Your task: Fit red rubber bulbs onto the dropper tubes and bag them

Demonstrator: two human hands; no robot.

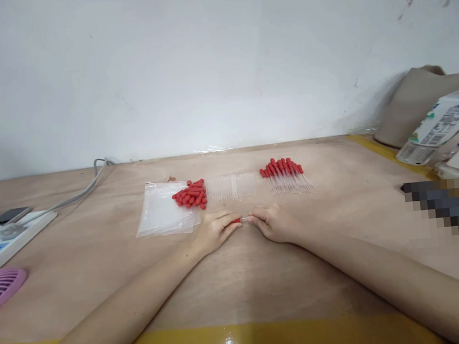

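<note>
We pinch a red bulb (237,220) in our left hand (214,231), a clear tube (244,219) in our right hand (275,223), forearms (155,284) angled inward.

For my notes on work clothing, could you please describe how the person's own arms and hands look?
The left hand and right hand wear no gloves. The left forearm and right forearm show no sleeve, watch or bracelet; a small spot marks the left one.
</note>
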